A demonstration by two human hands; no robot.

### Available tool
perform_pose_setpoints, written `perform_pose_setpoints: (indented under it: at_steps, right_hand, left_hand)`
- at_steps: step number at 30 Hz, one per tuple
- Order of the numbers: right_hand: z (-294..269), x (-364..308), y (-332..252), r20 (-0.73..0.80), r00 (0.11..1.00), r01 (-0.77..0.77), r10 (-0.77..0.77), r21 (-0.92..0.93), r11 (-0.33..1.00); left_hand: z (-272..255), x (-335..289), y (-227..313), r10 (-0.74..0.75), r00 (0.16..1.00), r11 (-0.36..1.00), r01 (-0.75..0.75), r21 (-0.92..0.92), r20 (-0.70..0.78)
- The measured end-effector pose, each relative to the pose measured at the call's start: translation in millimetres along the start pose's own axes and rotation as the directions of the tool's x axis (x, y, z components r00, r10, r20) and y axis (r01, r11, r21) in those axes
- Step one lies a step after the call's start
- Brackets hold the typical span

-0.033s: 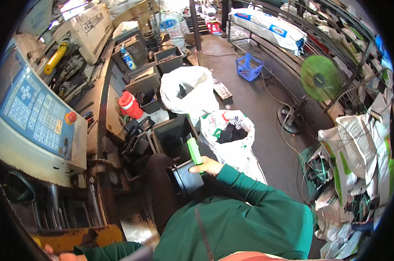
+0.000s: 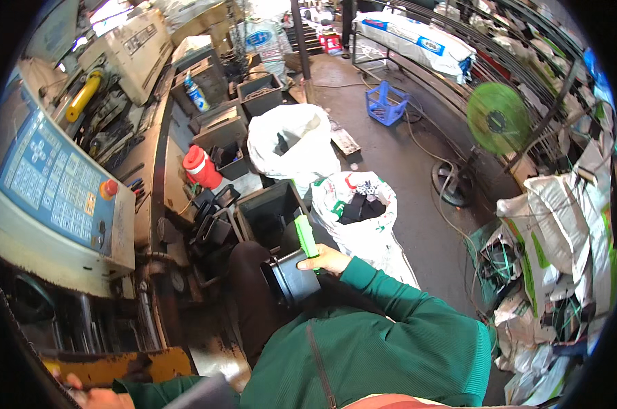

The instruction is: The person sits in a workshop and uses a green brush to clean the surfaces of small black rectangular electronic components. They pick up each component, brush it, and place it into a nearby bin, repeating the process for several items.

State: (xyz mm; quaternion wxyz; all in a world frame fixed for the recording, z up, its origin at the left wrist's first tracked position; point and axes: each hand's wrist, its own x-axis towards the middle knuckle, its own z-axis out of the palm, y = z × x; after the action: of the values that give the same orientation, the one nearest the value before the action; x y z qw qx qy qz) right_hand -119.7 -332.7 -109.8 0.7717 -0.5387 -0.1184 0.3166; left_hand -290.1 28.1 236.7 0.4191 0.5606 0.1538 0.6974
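Note:
My right hand [image 2: 330, 260] is closed round a slim, bright green tool [image 2: 304, 234] with a ridged side, held upright; its exact kind is unclear. Its thumb lies by the edge of a glossy dark grey plastic box [image 2: 297, 278], which rests across my lap. At the lower left rim, my left hand [image 2: 101, 398] has its fingers curled beside the worn yellow edge [image 2: 162, 366] of the machine. Whatever those fingers grip is cut off by the picture's rim. A blurred grey shape [image 2: 203, 395] covers part of the left forearm.
An open dark bin [image 2: 248, 202] stands before my knees. Beyond it are a white sack [image 2: 397, 249] with black pieces and another white sack [image 2: 315, 153]. A machine control panel [image 2: 56, 184] is on the left. A red jug [image 2: 212, 178], blue crate [image 2: 387, 112] and green fan [image 2: 497, 119] stand further off.
My left hand has risen slightly at the lower left, and more of it shows. The right hand, green tool and grey box keep their places. The whole view has shifted a little.

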Motion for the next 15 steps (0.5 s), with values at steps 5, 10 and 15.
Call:
perform_pose_setpoints:
  at_steps: [5, 10, 15]
  right_hand:
    - [-9.7, -21.0, -7.6, -0.117, 0.993, 0.037, -0.028, 0.073, 0.997]
    - [-9.3, -25.3, -17.6, -0.190, 0.980, 0.081, -0.061, 0.101, 0.992]
    - [2.0, -23.8, -33.7, -0.197, 0.980, 0.026, -0.005, 0.107, 0.994]
  left_hand:
    - [69.5, 14.0, -15.3, -0.076, 0.990, 0.987, 0.091, -0.130, 0.115]
    - [133.1, 8.9, -34.2, 0.015, 0.976, 0.964, 0.044, -0.263, 0.216]
    - [151.6, 12.5, -52.8, 0.081, 0.988, 0.989, -0.064, -0.135, 0.129]
